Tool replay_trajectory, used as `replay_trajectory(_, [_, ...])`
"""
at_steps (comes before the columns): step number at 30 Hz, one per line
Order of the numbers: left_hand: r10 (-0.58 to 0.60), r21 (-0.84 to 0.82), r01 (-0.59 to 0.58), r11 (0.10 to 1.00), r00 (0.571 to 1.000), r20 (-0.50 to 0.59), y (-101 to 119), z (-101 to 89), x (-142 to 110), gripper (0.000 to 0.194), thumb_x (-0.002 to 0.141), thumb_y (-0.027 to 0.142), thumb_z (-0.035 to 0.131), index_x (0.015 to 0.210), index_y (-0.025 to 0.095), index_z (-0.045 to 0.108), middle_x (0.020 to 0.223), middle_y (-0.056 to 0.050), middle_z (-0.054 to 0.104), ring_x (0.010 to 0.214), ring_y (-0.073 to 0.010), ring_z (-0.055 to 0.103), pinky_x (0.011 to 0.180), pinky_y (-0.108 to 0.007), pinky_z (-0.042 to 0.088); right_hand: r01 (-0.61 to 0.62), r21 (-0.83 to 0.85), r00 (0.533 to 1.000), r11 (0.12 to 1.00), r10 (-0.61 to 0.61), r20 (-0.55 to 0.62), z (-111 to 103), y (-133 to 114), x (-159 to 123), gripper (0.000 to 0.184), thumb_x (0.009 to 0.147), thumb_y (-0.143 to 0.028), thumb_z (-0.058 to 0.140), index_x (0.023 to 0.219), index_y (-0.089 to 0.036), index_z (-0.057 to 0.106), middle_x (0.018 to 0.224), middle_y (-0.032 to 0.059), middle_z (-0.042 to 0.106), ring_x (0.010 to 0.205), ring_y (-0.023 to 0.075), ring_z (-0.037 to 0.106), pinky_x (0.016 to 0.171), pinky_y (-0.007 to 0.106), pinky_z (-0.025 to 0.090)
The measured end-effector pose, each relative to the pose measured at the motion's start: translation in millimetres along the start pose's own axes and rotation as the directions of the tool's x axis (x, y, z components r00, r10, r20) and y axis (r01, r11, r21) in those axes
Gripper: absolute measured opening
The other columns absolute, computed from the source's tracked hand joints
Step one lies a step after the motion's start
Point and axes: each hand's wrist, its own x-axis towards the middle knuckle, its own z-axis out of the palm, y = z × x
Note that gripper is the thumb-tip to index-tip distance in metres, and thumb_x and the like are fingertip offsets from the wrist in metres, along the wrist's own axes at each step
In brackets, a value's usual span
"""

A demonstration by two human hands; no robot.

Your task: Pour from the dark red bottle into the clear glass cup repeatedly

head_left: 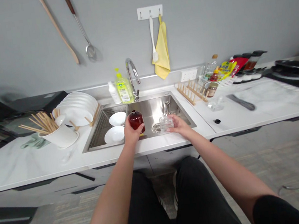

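Left hand (133,130) clamped around red bottle (136,120), right hand (178,124) gripping clear container (165,123), both over sink (148,106), two bowls (114,134) at left.

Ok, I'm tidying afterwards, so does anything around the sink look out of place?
A small black cap-like piece lies loose on the counter, right of the sink; the red bottle in the left hand looks uncapped, perhaps missing it.

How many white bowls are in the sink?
2. One bowl is toward the back of the sink's left part; the other bowl is in front of it, beside the left hand holding the bottle. Others could be hidden underneath.
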Motion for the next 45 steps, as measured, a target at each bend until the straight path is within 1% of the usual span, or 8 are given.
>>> replay_trajectory(5, [-0.016,-0.035,0.015,0.999,0.999,-0.039,10,-9.6,-12,0.093,0.078,0.041,0.097,0.161,0.024,0.056,0.148,-0.016,0.074,0.134,-0.0387,0.074,0.121,-0.062,0.058,-0.012,-0.071,0.999,0.997,0.008,-0.049,-12,-6,-38,0.08,0.062,-0.045,0.111,0.128,-0.033,0.067,0.124,0.0035,0.077,0.112,0.0286,0.075,0.109,0.05,0.062])
replay_trajectory(9, [0.016,-0.068,-0.014,0.998,0.999,0.03,18,-39.0,-42,0.093,0.079,0.049,0.098,0.159,0.026,0.057,0.151,-0.015,0.072,0.139,-0.0381,0.072,0.123,-0.06,0.057,0.013,-0.198,1.0,0.98,-0.014,-0.001,-20,-9,-57,0.076,0.066,-0.047,0.109,0.129,-0.03,0.068,0.124,0.0052,0.077,0.113,0.0295,0.074,0.112,0.051,0.059])
replay_trajectory(15, [-0.054,-0.094,0.063,0.994,0.994,0.091,30,-76.5,-80,0.092,0.076,0.05,0.099,0.155,0.025,0.059,0.148,-0.015,0.073,0.135,-0.0375,0.074,0.121,-0.059,0.058,0.034,-0.384,0.996,0.923,0.0,0.088,-18,-14,-66,0.077,0.069,-0.048,0.106,0.134,-0.027,0.07,0.135,0.0097,0.076,0.122,0.0327,0.074,0.117,0.053,0.057])
replay_trajectory(22, [-0.077,-0.149,0.109,0.983,0.975,0.206,35,-77.2,-86,0.094,0.073,0.048,0.101,0.153,0.024,0.057,0.147,-0.017,0.074,0.13,-0.0365,0.076,0.115,-0.058,0.062,0.063,-0.527,0.998,0.848,-0.044,0.048,-13,-13,-66,0.081,0.07,-0.045,0.104,0.142,-0.027,0.071,0.146,0.0117,0.076,0.128,0.0365,0.074,0.124,0.059,0.054])
replay_trajectory(29, [-0.107,-0.15,0.156,0.976,0.951,0.291,27,-75.6,-88,0.099,0.077,0.049,0.099,0.159,0.022,0.052,0.144,-0.018,0.075,0.134,-0.0375,0.076,0.121,-0.062,0.057,0.032,-0.501,0.993,0.865,0.03,0.115,-16,-22,-60,0.092,0.072,-0.048,0.104,0.155,-0.027,0.069,0.163,0.0145,0.069,0.141,0.0397,0.07,0.131,0.061,0.049])
replay_trajectory(40, [-0.083,-0.186,0.142,0.972,0.951,0.297,15,-69.3,-89,0.134,0.067,0.044,0.105,0.178,0.027,0.031,0.168,-0.025,0.058,0.155,-0.0426,0.062,0.131,-0.068,0.046,0.048,-0.508,0.998,0.86,-0.019,0.06,-14,-12,-61,0.09,0.073,-0.041,0.099,0.157,-0.025,0.069,0.154,0.0134,0.074,0.129,0.0371,0.075,0.121,0.057,0.057])
replay_trajectory(43, [-0.04,-0.228,0.11,0.967,0.956,0.291,15,-80.8,-91,0.133,0.07,0.046,0.103,0.179,0.03,0.029,0.174,-0.024,0.053,0.158,-0.0411,0.06,0.131,-0.065,0.048,0.056,-0.501,0.998,0.864,-0.03,0.059,-14,-13,-61,0.091,0.074,-0.042,0.099,0.158,-0.026,0.068,0.16,0.0138,0.071,0.132,0.0373,0.074,0.122,0.058,0.056])
replay_trajectory(45, [-0.039,-0.211,0.087,0.974,0.975,0.219,13,-104.9,-92,0.114,0.077,0.05,0.096,0.174,0.03,0.039,0.171,-0.022,0.057,0.156,-0.039,0.062,0.129,-0.062,0.05,0.06,-0.515,0.997,0.855,-0.031,0.064,-15,-13,-61,0.09,0.074,-0.044,0.099,0.157,-0.028,0.068,0.162,0.0136,0.07,0.132,0.0386,0.074,0.123,0.06,0.056])
